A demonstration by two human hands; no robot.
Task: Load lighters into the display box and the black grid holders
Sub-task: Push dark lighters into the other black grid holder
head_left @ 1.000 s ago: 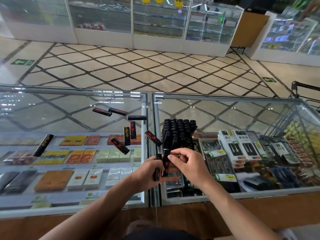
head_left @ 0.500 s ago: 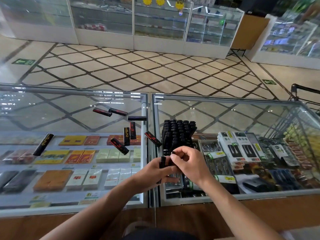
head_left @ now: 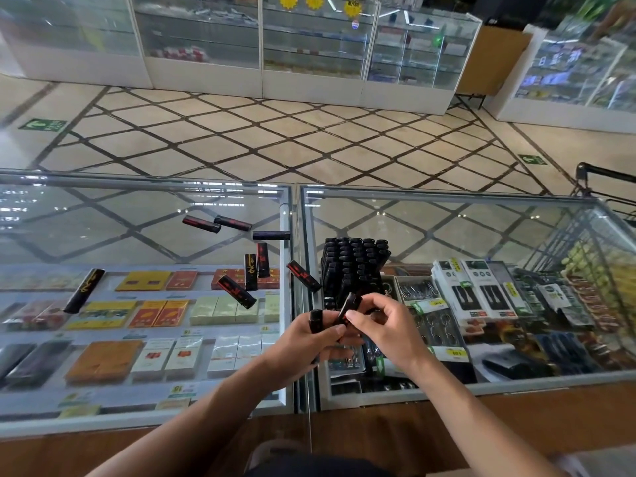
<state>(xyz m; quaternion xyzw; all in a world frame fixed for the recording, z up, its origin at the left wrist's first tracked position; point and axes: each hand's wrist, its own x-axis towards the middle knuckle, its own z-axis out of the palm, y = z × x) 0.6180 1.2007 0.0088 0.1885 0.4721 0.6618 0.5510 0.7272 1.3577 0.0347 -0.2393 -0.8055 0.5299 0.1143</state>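
Lifted since earlier: right hand (head_left: 389,333) pinches one lighter (head_left: 348,306) just before black grid holder (head_left: 354,263); left hand (head_left: 306,342) grips spare lighter (head_left: 315,320). Risk: tilted lighter misses its slot, slips, drops onto glass counter (head_left: 447,228).

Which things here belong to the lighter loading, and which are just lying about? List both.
Job:
- black plastic grid holder
- upright black lighter gripped by left hand
- tilted black lighter pinched by right hand
- loose black-and-red lighters on the glass counter

Lying about:
- yellow and orange flat packets under the glass
- white boxed goods in the right case
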